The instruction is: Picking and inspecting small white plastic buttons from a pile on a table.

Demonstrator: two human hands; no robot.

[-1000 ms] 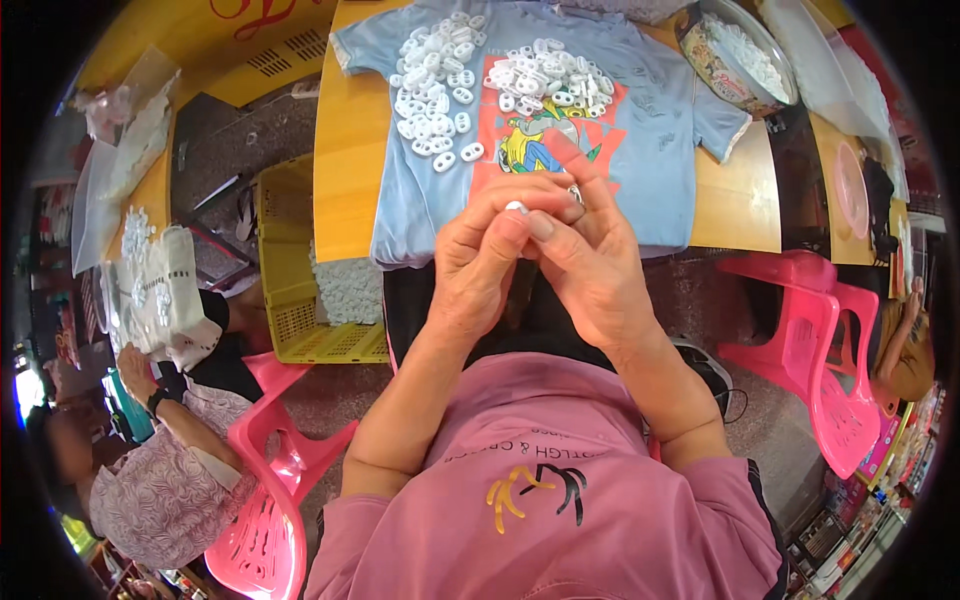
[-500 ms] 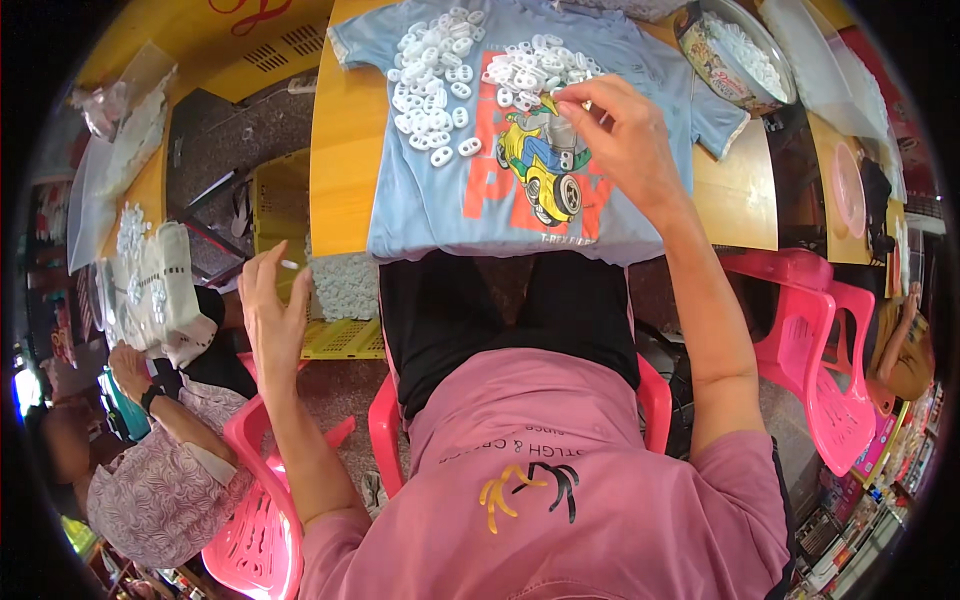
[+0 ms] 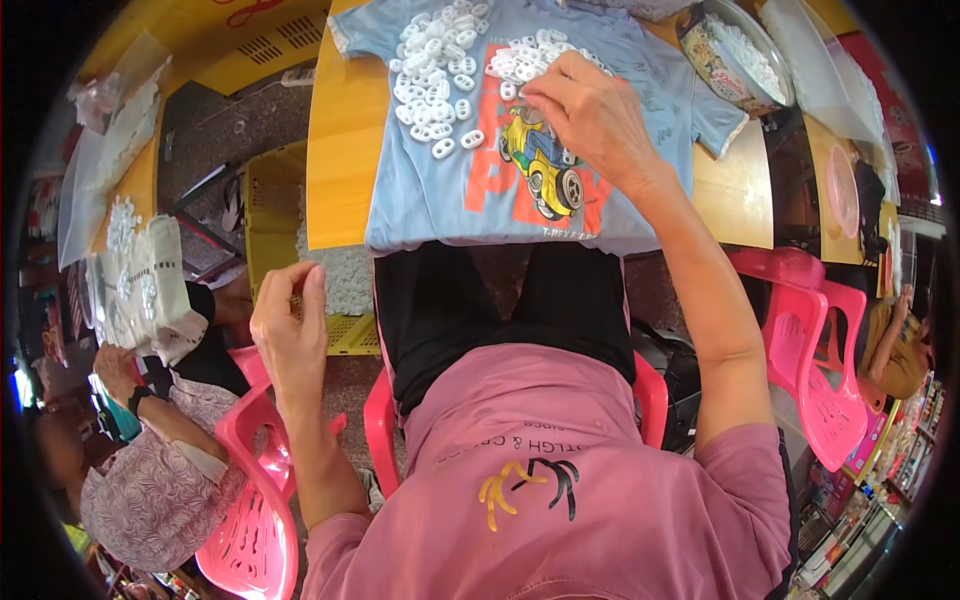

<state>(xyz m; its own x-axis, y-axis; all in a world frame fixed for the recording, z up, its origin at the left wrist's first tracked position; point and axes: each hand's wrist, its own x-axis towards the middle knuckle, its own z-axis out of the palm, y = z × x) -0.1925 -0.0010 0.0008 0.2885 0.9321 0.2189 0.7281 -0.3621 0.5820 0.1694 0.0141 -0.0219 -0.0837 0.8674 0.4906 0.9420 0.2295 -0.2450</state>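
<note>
Small white oval pieces with two holes lie in a long left heap (image 3: 432,85) and a smaller right heap (image 3: 520,62) on a blue printed T-shirt (image 3: 420,200). My right hand (image 3: 592,112) is over the shirt, thumb and finger pinched on a white two-hole piece at the near edge of the smaller heap; the fingers partly cover it. My left hand (image 3: 288,325) is raised left of my lap, near a yellow crate, fingers curled toward the thumb. Whatever it may hold is hidden.
Below the table's left edge, a yellow crate (image 3: 272,200) holds many white pieces (image 3: 347,282). A round tin (image 3: 735,60) of white pieces stands at the back right. Another person (image 3: 165,470) sits at left. Pink chairs (image 3: 815,340) are on both sides.
My right hand has moved slightly up and left to the smaller heap. My left hand has lowered and curled its fingers; the white piece seen by its fingertips is no longer visible.
</note>
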